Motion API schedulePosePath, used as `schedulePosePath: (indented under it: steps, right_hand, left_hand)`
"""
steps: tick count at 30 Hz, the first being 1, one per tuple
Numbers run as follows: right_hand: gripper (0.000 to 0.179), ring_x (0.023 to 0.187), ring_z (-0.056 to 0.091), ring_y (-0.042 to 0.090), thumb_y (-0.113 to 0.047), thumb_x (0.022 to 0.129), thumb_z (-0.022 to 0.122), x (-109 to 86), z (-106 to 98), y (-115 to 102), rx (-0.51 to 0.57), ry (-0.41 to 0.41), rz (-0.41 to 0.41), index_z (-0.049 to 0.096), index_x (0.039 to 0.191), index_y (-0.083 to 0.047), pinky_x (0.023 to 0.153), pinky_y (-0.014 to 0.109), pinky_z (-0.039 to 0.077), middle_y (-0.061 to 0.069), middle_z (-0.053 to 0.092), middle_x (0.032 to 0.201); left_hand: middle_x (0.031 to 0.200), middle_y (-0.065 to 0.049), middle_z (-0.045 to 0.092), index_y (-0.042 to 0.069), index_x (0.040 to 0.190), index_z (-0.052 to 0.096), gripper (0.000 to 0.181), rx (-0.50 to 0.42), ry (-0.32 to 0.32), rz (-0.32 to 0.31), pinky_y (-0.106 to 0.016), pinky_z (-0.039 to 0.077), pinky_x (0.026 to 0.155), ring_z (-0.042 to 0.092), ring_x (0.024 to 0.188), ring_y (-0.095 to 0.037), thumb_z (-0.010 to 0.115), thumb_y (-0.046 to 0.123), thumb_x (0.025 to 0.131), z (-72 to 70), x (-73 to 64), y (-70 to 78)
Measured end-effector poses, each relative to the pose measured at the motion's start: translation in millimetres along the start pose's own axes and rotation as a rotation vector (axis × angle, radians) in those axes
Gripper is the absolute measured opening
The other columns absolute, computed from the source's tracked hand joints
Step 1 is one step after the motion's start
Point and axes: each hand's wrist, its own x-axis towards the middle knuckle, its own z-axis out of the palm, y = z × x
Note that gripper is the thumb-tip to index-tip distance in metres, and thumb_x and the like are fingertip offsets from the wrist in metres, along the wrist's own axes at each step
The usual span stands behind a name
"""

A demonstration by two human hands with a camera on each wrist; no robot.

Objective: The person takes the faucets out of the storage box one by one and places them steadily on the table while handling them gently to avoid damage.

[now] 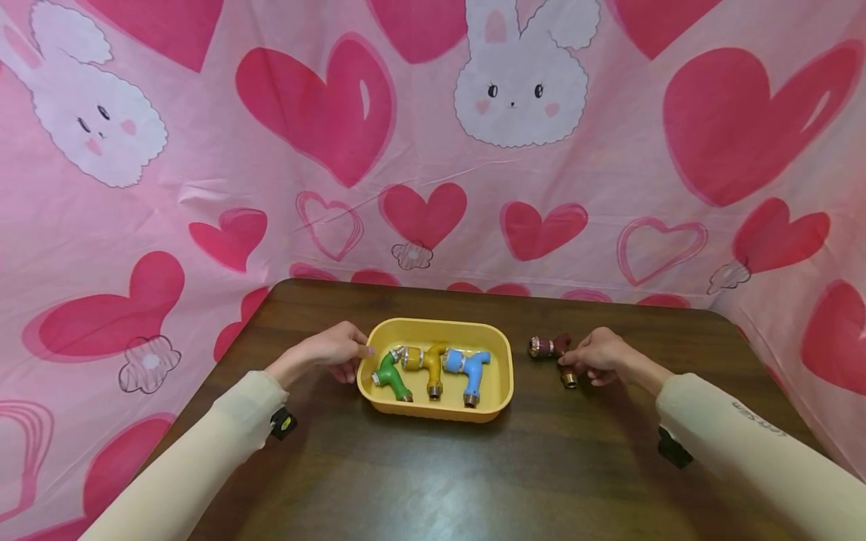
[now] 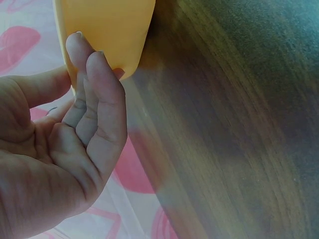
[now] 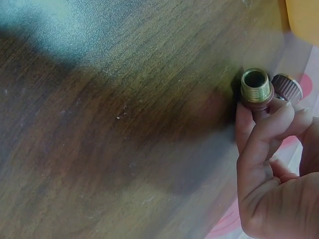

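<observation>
My left hand [image 1: 337, 349] pinches the left rim of a yellow plastic tray [image 1: 433, 410], thumb over the edge and fingers against the outer wall. Inside lie three branched pipe fittings side by side: a green one [image 1: 389, 373], a yellow one [image 1: 433, 366] and a blue one [image 1: 473, 368]. Right of the tray, my right hand [image 1: 601, 355] grips a dark brown fitting [image 1: 561, 347] of similar shape between thumb and fingers, low over the table. Its threaded brass end [image 3: 256, 88] points toward the camera in the right wrist view, with a ribbed collar [image 3: 287, 88] behind.
The dark wooden table [image 1: 419, 473] carries the tray near its middle. Pink cloth [image 1: 433, 150] with hearts and rabbits hangs behind the far edge and along both sides. Small dark devices [image 1: 283, 423] are strapped at both wrists.
</observation>
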Motion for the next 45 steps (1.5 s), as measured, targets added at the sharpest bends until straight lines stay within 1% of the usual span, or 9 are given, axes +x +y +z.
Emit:
schedulePosePath:
  steps: [6,15,25,38,45]
  right_hand:
    - [0.018,0.048,0.048,0.005,-0.015,0.096,0.077,0.6,-1.2,1.1,-0.003,0.008,-0.001,0.076,0.089,0.001,0.049,0.025,0.053,0.004,0.066,0.071]
    - [0.020,0.049,0.048,0.006,-0.017,0.096,0.077,5.7,-1.3,1.9,-0.023,0.020,-0.001,0.075,0.083,-0.002,0.049,0.026,0.053,0.003,0.066,0.070]
    - [0.019,0.049,0.048,0.006,-0.016,0.096,0.077,5.2,-1.4,0.3,-0.015,0.032,0.009,0.074,0.085,-0.001,0.049,0.025,0.053,0.002,0.067,0.071]
    - [0.019,0.050,0.049,0.007,-0.017,0.096,0.077,7.8,-1.2,2.4,-0.017,0.038,0.015,0.074,0.085,-0.002,0.050,0.026,0.053,0.002,0.066,0.071]
    - [0.026,0.048,0.047,0.007,-0.021,0.097,0.077,6.1,-2.8,-0.4,-0.067,0.033,-0.003,0.074,0.078,-0.003,0.047,0.024,0.047,0.002,0.065,0.066]
  left_hand:
    - [0.063,-0.008,0.062,-0.005,0.111,0.074,0.024,0.004,0.000,0.003,-0.032,0.060,0.055,0.062,0.051,-0.014,0.059,0.014,0.108,0.1,-0.6,1.0]
    - [0.064,-0.008,0.062,-0.004,0.110,0.074,0.023,0.005,0.001,0.003,-0.032,0.059,0.054,0.061,0.051,-0.014,0.060,0.015,0.107,0.5,0.7,-0.9]
    - [0.064,-0.008,0.062,-0.004,0.114,0.073,0.024,0.009,0.003,0.004,-0.033,0.060,0.055,0.061,0.051,-0.014,0.060,0.015,0.108,0.0,0.6,0.2]
    - [0.065,-0.008,0.062,-0.004,0.110,0.074,0.024,0.014,0.006,0.008,-0.032,0.059,0.054,0.061,0.051,-0.014,0.060,0.014,0.108,1.5,-0.2,-0.7]
    - [0.063,-0.007,0.062,-0.005,0.107,0.074,0.024,-0.006,0.005,0.011,-0.031,0.058,0.053,0.061,0.050,-0.013,0.058,0.013,0.108,2.2,0.6,-2.3]
